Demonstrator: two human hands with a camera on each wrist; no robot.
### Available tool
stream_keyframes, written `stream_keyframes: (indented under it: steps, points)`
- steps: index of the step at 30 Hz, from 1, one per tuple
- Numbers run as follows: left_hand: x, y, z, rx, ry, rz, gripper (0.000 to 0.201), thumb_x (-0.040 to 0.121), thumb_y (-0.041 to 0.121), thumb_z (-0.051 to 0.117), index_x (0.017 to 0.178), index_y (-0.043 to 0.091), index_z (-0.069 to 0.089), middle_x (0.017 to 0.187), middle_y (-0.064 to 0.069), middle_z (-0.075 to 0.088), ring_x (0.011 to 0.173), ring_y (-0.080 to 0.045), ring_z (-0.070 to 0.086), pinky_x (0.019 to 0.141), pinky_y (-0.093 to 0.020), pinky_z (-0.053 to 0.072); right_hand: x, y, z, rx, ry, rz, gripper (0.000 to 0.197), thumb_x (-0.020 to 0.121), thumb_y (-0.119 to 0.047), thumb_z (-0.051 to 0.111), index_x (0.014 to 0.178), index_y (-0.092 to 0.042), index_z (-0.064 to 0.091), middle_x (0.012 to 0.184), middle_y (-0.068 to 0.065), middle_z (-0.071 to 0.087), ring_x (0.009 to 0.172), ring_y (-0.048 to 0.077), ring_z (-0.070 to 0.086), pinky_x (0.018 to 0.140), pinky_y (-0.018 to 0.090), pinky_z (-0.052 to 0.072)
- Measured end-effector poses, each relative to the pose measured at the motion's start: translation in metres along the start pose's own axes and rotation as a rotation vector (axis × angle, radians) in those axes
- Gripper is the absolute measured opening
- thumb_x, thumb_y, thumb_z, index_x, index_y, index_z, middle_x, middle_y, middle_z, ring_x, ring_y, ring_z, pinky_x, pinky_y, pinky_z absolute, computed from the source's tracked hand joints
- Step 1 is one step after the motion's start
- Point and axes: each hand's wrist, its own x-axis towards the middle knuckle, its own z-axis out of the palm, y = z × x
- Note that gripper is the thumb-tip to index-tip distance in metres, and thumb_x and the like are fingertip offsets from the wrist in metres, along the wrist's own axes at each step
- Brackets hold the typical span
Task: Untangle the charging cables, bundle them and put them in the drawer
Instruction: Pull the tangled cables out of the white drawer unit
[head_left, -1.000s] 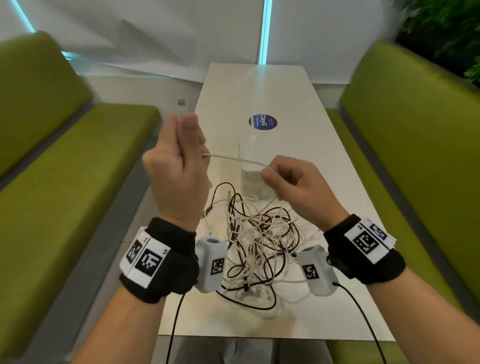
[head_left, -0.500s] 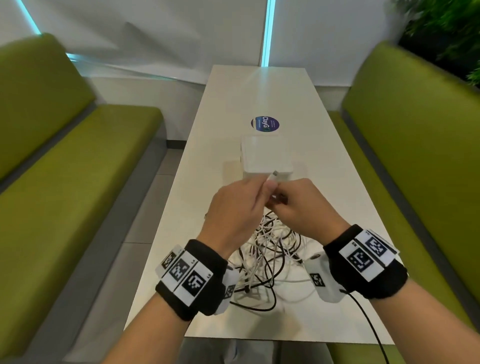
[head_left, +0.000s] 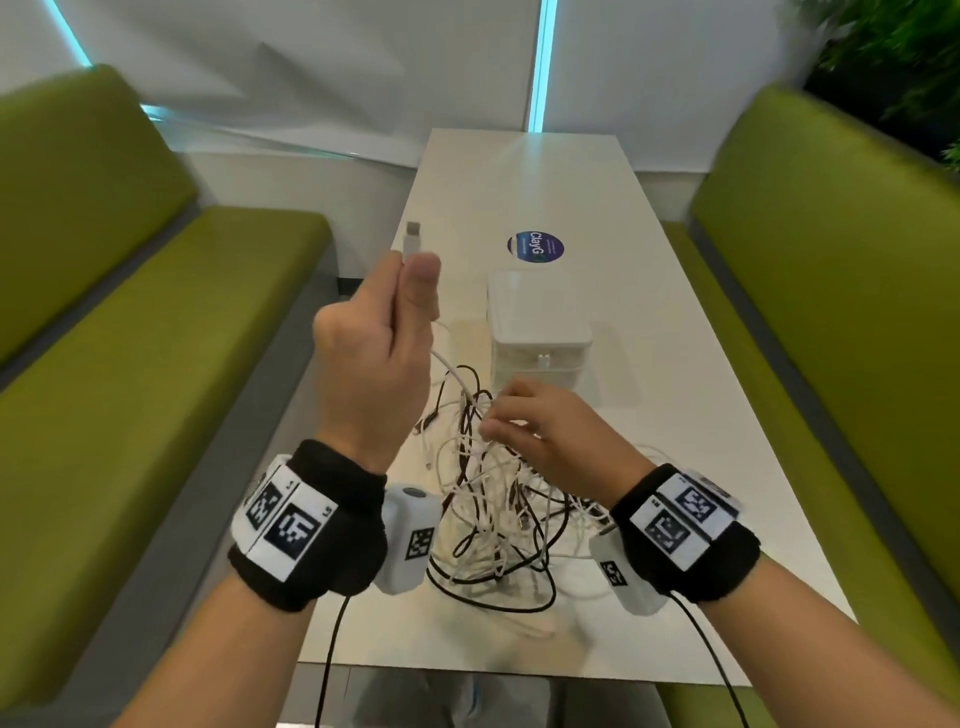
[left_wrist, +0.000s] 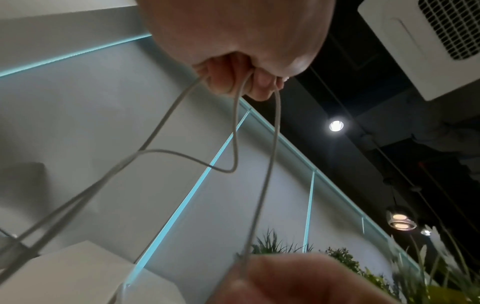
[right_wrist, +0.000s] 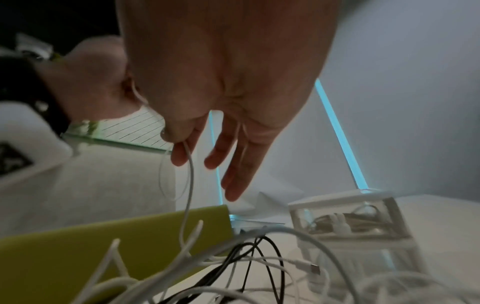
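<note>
A tangle of white and black charging cables (head_left: 493, 504) lies on the white table (head_left: 519, 176) near its front edge. My left hand (head_left: 410, 278) is raised above the table's left side and grips a white cable (left_wrist: 270, 156). Its USB plug (head_left: 413, 240) sticks up out of the fist, and several strands hang down from the curled fingers (left_wrist: 228, 76). My right hand (head_left: 493, 423) is lower, just over the tangle. Its thumb and forefinger (right_wrist: 179, 156) pinch the white cable (right_wrist: 189, 185), the other fingers held straight. Behind the tangle stands the small white drawer box (head_left: 537, 332), with cables seen inside it (right_wrist: 345, 222).
Green benches (head_left: 130, 338) run along both sides of the table, the right bench (head_left: 831, 312) close to its edge. A round blue sticker (head_left: 536, 247) lies beyond the box. The black wrist-camera leads (head_left: 332, 649) hang off the front edge.
Half a second ago both hands met in front of the drawer box. Since then my left hand has lifted up and left with the plug end, while my right dropped onto the tangle.
</note>
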Motion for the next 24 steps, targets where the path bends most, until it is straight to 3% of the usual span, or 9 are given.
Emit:
stream_keyframes:
  steps: [2, 4, 7, 9, 12, 15, 19, 22, 24]
  points:
    - [0.003, 0.008, -0.005, -0.074, 0.016, 0.003, 0.042, 0.101, 0.038, 0.034, 0.071, 0.013, 0.049, 0.051, -0.005, 0.046, 0.042, -0.02, 0.045, 0.041, -0.036, 0.034, 0.015, -0.008, 0.008, -0.134, -0.061, -0.02, 0.022, 0.098, -0.037, 0.052, 0.085, -0.023, 0.062, 0.083, -0.005, 0.053, 0.075, 0.013, 0.052, 0.066, 0.025, 0.04]
    - [0.008, 0.017, -0.01, -0.179, 0.048, 0.002, 0.042, 0.1, 0.038, 0.034, 0.071, 0.012, 0.047, 0.052, 0.0, 0.045, 0.044, -0.011, 0.044, 0.045, -0.027, 0.034, 0.03, -0.016, 0.016, -0.241, -0.128, 0.018, 0.028, 0.101, -0.036, 0.046, 0.074, -0.026, 0.049, 0.074, -0.007, 0.053, 0.068, 0.011, 0.049, 0.061, 0.027, 0.034]
    - [0.013, 0.033, -0.015, -0.293, 0.042, 0.016, 0.039, 0.098, 0.037, 0.034, 0.072, 0.012, 0.047, 0.055, 0.003, 0.046, 0.045, -0.006, 0.043, 0.048, -0.02, 0.033, 0.044, -0.021, 0.026, -0.192, -0.131, 0.136, 0.034, 0.103, -0.034, 0.037, 0.071, -0.026, 0.042, 0.065, -0.007, 0.05, 0.06, 0.011, 0.047, 0.058, 0.029, 0.037]
    - [0.014, 0.045, -0.016, -0.376, 0.0, 0.019, 0.032, 0.097, 0.037, 0.035, 0.072, 0.019, 0.046, 0.056, 0.007, 0.045, 0.044, -0.005, 0.042, 0.047, -0.018, 0.033, 0.048, -0.024, 0.029, -0.193, -0.148, 0.162, 0.04, 0.102, -0.025, 0.039, 0.062, -0.026, 0.036, 0.06, -0.007, 0.044, 0.053, 0.008, 0.041, 0.057, 0.028, 0.037]
    - [0.015, 0.057, -0.018, -0.47, 0.003, 0.02, 0.029, 0.095, 0.037, 0.035, 0.072, 0.021, 0.044, 0.053, 0.006, 0.041, 0.043, -0.004, 0.041, 0.047, -0.015, 0.032, 0.054, -0.017, 0.023, -0.047, -0.136, 0.251, 0.042, 0.098, -0.018, 0.048, 0.057, -0.028, 0.046, 0.056, -0.01, 0.052, 0.045, 0.001, 0.047, 0.053, 0.019, 0.039]
    - [0.023, 0.068, -0.027, -0.534, 0.1, 0.043, 0.029, 0.095, 0.036, 0.036, 0.071, 0.021, 0.044, 0.05, 0.002, 0.039, 0.039, -0.01, 0.04, 0.046, -0.016, 0.031, 0.057, -0.001, 0.016, 0.067, -0.103, 0.314, 0.033, 0.095, -0.033, 0.058, 0.063, -0.026, 0.064, 0.052, -0.01, 0.062, 0.039, -0.003, 0.047, 0.05, 0.019, 0.037]
    - [0.035, 0.077, -0.028, -0.554, 0.185, 0.085, 0.033, 0.102, 0.022, 0.039, 0.069, 0.021, 0.042, 0.05, 0.008, 0.038, 0.036, -0.012, 0.039, 0.043, -0.016, 0.029, 0.058, 0.019, 0.018, -0.032, -0.115, 0.349, 0.035, 0.094, -0.042, 0.059, 0.079, -0.014, 0.073, 0.07, -0.002, 0.072, 0.048, 0.0, 0.055, 0.054, 0.022, 0.044]
    - [0.033, 0.07, -0.02, -0.504, 0.086, 0.018, 0.032, 0.1, 0.018, 0.037, 0.069, 0.015, 0.044, 0.051, 0.001, 0.039, 0.039, -0.009, 0.039, 0.044, -0.014, 0.031, 0.054, 0.024, 0.02, -0.159, -0.137, 0.356, 0.037, 0.096, -0.045, 0.052, 0.078, -0.016, 0.066, 0.071, -0.003, 0.064, 0.065, 0.012, 0.058, 0.066, 0.029, 0.048]
    - [0.027, 0.051, -0.01, -0.331, -0.062, -0.021, 0.035, 0.102, 0.025, 0.041, 0.07, 0.013, 0.046, 0.051, 0.0, 0.043, 0.042, -0.011, 0.042, 0.043, -0.02, 0.032, 0.048, 0.025, 0.019, -0.126, -0.091, 0.376, 0.045, 0.1, -0.045, 0.042, 0.077, -0.015, 0.066, 0.065, -0.004, 0.057, 0.061, 0.011, 0.053, 0.063, 0.029, 0.041]
